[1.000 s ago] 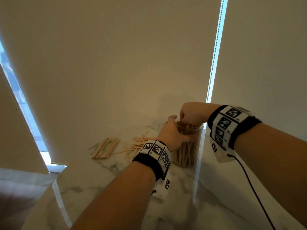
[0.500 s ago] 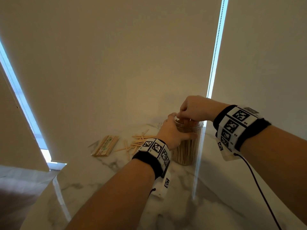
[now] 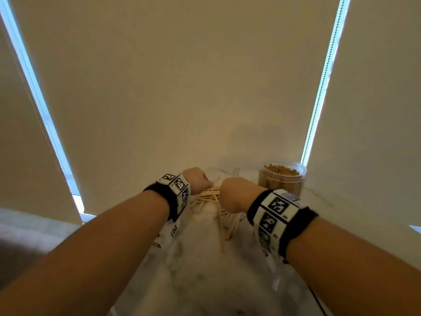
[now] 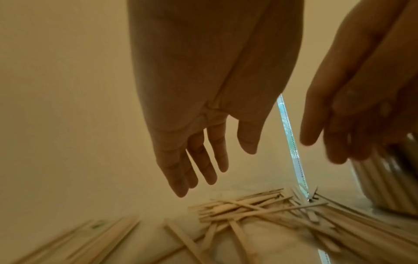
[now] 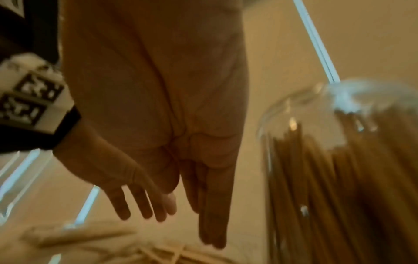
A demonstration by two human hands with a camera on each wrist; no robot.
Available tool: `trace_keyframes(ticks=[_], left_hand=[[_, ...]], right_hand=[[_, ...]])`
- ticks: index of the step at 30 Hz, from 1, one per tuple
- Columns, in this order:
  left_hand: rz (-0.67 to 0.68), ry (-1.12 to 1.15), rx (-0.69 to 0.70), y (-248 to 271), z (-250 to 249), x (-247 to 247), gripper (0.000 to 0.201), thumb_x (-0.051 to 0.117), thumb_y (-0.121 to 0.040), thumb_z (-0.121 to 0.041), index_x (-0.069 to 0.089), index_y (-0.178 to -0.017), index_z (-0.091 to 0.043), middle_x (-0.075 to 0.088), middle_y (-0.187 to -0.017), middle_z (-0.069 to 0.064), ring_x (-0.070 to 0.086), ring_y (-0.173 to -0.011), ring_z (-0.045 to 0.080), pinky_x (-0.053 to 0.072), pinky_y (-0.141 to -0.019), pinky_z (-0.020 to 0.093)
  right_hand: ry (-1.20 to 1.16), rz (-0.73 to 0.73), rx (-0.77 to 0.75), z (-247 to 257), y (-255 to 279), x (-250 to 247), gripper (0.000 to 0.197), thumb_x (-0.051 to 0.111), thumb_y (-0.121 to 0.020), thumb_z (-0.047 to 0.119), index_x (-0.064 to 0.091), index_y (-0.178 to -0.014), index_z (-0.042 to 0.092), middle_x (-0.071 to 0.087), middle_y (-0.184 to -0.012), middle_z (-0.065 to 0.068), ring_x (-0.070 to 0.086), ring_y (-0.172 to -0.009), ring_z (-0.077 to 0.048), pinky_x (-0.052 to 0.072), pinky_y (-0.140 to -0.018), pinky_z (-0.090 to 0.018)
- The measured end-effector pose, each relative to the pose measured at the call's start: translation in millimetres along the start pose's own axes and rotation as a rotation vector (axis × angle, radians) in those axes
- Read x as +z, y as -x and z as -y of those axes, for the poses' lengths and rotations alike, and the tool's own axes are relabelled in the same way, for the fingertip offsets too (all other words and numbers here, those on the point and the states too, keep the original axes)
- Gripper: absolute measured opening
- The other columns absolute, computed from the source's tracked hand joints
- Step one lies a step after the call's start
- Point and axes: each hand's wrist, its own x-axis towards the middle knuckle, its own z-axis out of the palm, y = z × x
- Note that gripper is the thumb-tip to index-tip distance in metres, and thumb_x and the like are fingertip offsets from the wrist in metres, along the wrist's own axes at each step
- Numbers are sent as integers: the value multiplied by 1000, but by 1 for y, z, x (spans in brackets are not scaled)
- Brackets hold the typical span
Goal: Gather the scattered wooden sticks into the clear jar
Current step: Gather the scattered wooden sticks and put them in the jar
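With my left hand and right hand both spread and empty over the wooden sticks, I judge them light, stiff and slippery, best pinched mid-length in a bundle before the clear jar at two o'clock.

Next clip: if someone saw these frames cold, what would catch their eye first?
Probably the two forearms reaching in, with the left hand and right hand both open, fingers pointing down above a messy pile of wooden sticks on the marble counter. Next, the clear jar, already packed with upright sticks, standing to the right of the pile with nobody holding it.
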Motion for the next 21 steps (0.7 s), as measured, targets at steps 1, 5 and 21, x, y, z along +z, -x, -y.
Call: trace_keyframes(ticks=[1,5,21], left_hand=[[6,-13,-1,-8,1,3,44,56,-102,-40,73,-119,-3,71,-123,14,66,-112,30,52,-94,37],[42,-74,15,-43,-4,10,41,52,-105,-35,67,-131,-7,65,-135,12,62,-121,29,49,-101,36],[166,-116,104,-7,-8,29,37,76,-91,-19,72,-128,-18,68,-133,0,62,-120,19,46,-97,28]], right_hand=[[-2,31,36,2,-15,9,22,42,-100,12,60,-90,5,49,-77,-5,51,-72,-21,46,-73,-32],[-5,88,299,-3,-75,35,60,51,-96,31,35,-149,6,36,-147,-20,34,-135,-42,30,-112,-54],[142,240,-20,25,-8,41,42,42,-104,18,43,-144,5,44,-149,-13,41,-136,-29,33,-110,-41]])
